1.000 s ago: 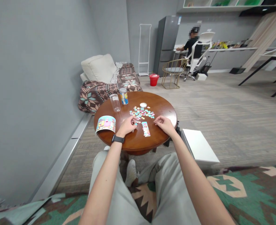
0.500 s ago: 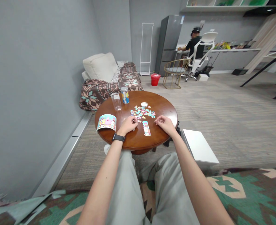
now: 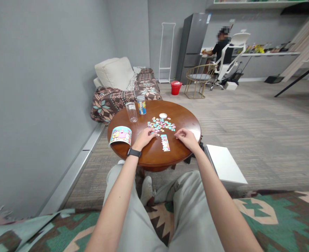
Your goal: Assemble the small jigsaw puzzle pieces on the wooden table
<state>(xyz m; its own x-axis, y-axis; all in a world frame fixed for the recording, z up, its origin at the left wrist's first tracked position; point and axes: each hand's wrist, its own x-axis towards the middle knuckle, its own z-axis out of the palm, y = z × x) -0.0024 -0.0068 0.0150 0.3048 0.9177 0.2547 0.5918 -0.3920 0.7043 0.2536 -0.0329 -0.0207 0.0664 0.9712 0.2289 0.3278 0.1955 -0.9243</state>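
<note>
A heap of loose jigsaw pieces (image 3: 161,124) lies on the round wooden table (image 3: 133,154). Nearer to me is a narrow assembled jigsaw strip (image 3: 165,142), lying flat between my hands. My left hand (image 3: 144,138), with a black band at the wrist, has its fingers pinched together at the heap's near left edge; what they hold is too small to make out. To the right of the strip, my right hand (image 3: 187,138) pinches a thin jigsaw piece (image 3: 178,134), seen nearly edge-on. A curved picture sheet (image 3: 121,135) with cartoon figures rests left of my left hand.
A clear plastic cup (image 3: 131,112), a printed can (image 3: 141,105) and a round white lid (image 3: 163,115) stand toward the table's back. A white box (image 3: 225,163) is on the floor at right. Far off, a person (image 3: 221,49) sits at a counter.
My left hand has moved slightly forward and right, up to the heap's edge. The right hand stays beside the strip. My left leg has shifted outward, and the view has tilted a little.
</note>
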